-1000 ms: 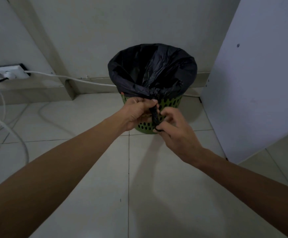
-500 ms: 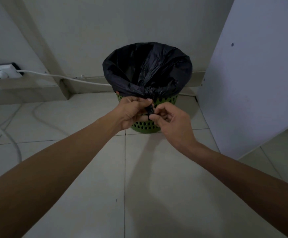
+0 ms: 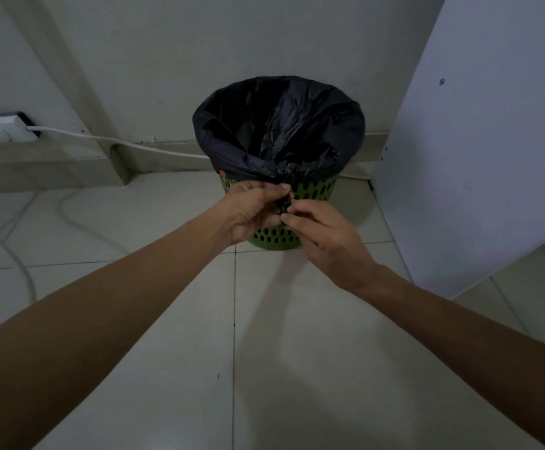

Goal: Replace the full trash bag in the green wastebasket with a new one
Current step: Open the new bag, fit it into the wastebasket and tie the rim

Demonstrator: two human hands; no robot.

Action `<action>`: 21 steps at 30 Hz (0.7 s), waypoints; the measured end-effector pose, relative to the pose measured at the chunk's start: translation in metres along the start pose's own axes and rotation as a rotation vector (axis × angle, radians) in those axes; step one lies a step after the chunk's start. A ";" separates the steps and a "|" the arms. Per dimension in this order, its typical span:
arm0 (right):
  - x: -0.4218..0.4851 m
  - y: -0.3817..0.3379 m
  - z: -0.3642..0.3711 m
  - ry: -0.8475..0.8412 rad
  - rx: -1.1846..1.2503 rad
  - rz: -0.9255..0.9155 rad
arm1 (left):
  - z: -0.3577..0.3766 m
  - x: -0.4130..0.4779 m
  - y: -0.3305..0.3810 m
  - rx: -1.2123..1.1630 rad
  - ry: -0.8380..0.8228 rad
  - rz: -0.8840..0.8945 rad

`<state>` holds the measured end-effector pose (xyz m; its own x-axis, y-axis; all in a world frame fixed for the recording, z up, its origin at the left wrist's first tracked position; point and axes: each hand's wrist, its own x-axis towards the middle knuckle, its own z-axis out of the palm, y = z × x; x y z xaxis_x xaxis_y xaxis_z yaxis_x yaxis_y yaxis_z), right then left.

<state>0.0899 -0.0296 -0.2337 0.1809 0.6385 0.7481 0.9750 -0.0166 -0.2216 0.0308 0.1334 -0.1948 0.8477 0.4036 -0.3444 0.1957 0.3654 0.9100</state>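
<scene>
The left hand's fingertips (image 3: pixel 285 187) and the right hand's fingertips (image 3: pixel 286 217) are pinched together on a small twisted knot (image 3: pixel 285 204) of black plastic, the left from above and beside it, the right from below. The knot is a tight, crumpled lump gathered from the bag's near edge; it hangs against the front of the wastebasket, its short length running roughly up and down. The left hand (image 3: pixel 253 211) is curled with its knuckles toward the camera; the right hand (image 3: pixel 326 237) shows its back, fingers bent inward.

The trash bag (image 3: pixel 277 128) is thin, glossy black film, creased and wrinkled, folded over the round rim and drawn in pleats toward the knot. Its mouth stands open and faces up; what lies inside is too dark to tell. The green wastebasket (image 3: pixel 316 191) is rigid plastic, a round tub narrowing downward, its wall pierced with rows of oval holes. It stands upright on the floor (image 3: pixel 173 352), long axis vertical, near the foot of the wall (image 3: pixel 232 43).

The floor is pale, smooth tile with thin dark grout lines. Both hands cover the middle of the basket's front. A flat white panel (image 3: pixel 479 157) stands just right of the basket. On the left, a white power strip (image 3: pixel 3 128) sits by the wall, and a white cable (image 3: pixel 118 142) runs from it along the skirting to behind the basket.
</scene>
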 end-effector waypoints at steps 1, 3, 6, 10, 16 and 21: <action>0.000 0.001 0.000 -0.001 -0.004 -0.036 | 0.000 0.001 0.000 -0.006 -0.003 0.004; 0.002 0.001 0.002 -0.018 0.016 -0.023 | 0.000 0.000 0.000 0.000 0.002 0.009; 0.007 -0.001 0.002 -0.019 0.053 0.105 | 0.000 -0.001 0.000 0.015 -0.008 0.002; 0.020 -0.007 -0.004 -0.019 0.287 0.466 | 0.000 -0.002 0.001 0.022 -0.011 0.000; 0.028 -0.004 -0.001 -0.005 0.347 0.658 | 0.001 -0.001 0.003 -0.020 0.024 -0.023; 0.023 0.001 0.001 -0.024 0.277 0.599 | 0.003 -0.001 0.004 -0.017 0.041 -0.035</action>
<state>0.0952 -0.0135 -0.2174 0.6758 0.5976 0.4314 0.6364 -0.1778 -0.7506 0.0321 0.1317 -0.1900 0.8195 0.4243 -0.3852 0.2158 0.3942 0.8933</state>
